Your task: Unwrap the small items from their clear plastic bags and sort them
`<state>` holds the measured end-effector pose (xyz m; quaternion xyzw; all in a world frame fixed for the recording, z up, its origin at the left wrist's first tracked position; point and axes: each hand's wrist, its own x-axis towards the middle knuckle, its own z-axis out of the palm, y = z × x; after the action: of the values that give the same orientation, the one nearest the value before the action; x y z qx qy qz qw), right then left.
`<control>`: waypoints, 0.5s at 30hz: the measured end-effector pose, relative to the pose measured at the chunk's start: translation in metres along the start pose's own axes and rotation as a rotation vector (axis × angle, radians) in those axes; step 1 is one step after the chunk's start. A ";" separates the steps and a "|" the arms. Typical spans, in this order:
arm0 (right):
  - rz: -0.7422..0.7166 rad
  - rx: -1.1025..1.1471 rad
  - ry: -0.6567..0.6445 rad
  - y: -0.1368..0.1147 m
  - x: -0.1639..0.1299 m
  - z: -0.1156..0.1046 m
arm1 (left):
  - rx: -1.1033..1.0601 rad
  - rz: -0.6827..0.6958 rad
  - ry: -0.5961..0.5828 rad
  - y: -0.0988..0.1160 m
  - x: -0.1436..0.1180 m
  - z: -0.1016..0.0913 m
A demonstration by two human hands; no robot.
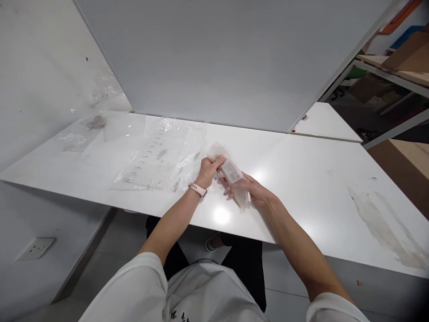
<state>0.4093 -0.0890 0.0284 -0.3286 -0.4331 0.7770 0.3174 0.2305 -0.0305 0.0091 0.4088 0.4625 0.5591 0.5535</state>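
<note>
— What's that between the hands?

— A small clear plastic packet (pixel 231 172), long and narrow, with something pale and flat inside and a cloudy, crumpled far end. It's held just above the white table (pixel 301 179), near the middle of its near edge, lying slantwise from far left to near right.

— How are the hands set?

— The left hand (pixel 209 170), with a pink watch strap (pixel 197 189) on its wrist, is closed on the packet's far end, thumb on top. The right hand (pixel 251 190) cups the near end from below, fingers curled around it. So both are clamped on the one packet, close together, forearms coming in from either side.

— Anything else about?

— To the left on the table lies a spread of clear plastic sheets (pixel 157 156), well apart from the hands.
</note>
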 end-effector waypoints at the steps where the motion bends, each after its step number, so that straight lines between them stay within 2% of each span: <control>1: 0.007 -0.007 0.002 0.001 0.000 0.001 | -0.014 -0.014 0.005 -0.001 0.001 0.000; 3: -0.020 -0.048 0.044 0.004 0.002 0.002 | -0.046 -0.031 0.026 -0.004 0.000 0.000; 6: -0.128 -0.258 0.237 0.007 0.005 0.001 | -0.094 -0.077 -0.004 -0.004 -0.005 0.005; 9: -0.181 -0.674 0.506 0.008 0.008 0.000 | -0.156 -0.191 -0.202 -0.002 -0.014 0.012; 11: -0.182 -0.939 0.625 0.010 0.008 0.000 | -0.170 -0.236 -0.332 -0.002 -0.021 0.017; 13: -0.180 -1.088 0.644 0.011 0.008 0.002 | -0.133 -0.217 -0.380 -0.003 -0.026 0.019; 15: -0.197 -1.087 0.579 0.012 0.007 0.003 | -0.082 -0.166 -0.368 -0.005 -0.028 0.020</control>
<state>0.4005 -0.0902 0.0176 -0.5989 -0.6912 0.2922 0.2795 0.2528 -0.0570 0.0104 0.4417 0.3625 0.4459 0.6890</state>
